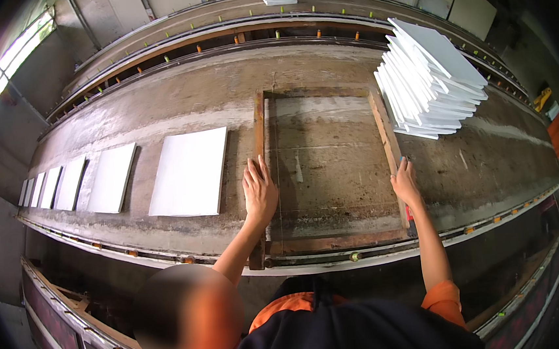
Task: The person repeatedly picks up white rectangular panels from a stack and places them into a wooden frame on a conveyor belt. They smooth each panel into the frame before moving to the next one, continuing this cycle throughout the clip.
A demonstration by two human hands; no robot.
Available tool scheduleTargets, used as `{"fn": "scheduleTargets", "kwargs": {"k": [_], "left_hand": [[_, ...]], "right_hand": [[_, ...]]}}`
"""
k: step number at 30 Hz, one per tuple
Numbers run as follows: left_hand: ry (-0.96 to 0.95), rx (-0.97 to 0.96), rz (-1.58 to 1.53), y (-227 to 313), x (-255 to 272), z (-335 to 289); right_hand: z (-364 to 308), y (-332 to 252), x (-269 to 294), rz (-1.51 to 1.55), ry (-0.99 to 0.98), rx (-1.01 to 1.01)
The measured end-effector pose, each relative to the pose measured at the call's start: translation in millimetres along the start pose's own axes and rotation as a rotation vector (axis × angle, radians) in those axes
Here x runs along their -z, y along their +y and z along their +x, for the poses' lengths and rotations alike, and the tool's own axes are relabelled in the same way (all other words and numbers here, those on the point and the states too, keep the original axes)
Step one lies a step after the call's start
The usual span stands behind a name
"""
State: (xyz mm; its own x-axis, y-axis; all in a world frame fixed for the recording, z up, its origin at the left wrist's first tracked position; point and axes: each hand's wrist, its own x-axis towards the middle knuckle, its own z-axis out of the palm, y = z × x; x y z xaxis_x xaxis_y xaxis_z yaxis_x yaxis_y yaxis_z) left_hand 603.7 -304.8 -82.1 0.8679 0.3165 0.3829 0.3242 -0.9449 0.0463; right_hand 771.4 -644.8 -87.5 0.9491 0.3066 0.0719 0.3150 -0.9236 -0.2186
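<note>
I have the wooden frame (322, 93) on the long table (515, 162). The left hand (260, 192) lies outstretched along one side; its grip I can't tell. The right hand (406, 181) grips the other, near stacked white panels (420, 88).

Nothing legible — no text; no numbers

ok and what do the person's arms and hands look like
The left hand and right hand are ungloved, the forearms bare below orange sleeves. The left sleeve is partly blurred. A small blue spot shows at the right hand.
</note>
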Motion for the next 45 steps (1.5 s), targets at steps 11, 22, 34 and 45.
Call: {"fn": "scheduleTargets", "kwargs": {"k": [11, 22, 34, 45], "left_hand": [[-0.201, -0.019, -0.279, 49, 2, 30], [-0.099, -0.262, -1.187, 247, 82, 154], [0.357, 0.02, -0.7, 396, 82, 243], [0.229, 0.132, -1.122, 403, 96, 239]], "right_hand": [[2, 10, 38, 0.19, -0.252, 0.002], [43, 197, 228, 0.653, 0.137, 0.194], [200, 212, 251, 0.711, 0.5, 0.19], [182, 193, 263, 1.058, 0.708, 0.427]]}}
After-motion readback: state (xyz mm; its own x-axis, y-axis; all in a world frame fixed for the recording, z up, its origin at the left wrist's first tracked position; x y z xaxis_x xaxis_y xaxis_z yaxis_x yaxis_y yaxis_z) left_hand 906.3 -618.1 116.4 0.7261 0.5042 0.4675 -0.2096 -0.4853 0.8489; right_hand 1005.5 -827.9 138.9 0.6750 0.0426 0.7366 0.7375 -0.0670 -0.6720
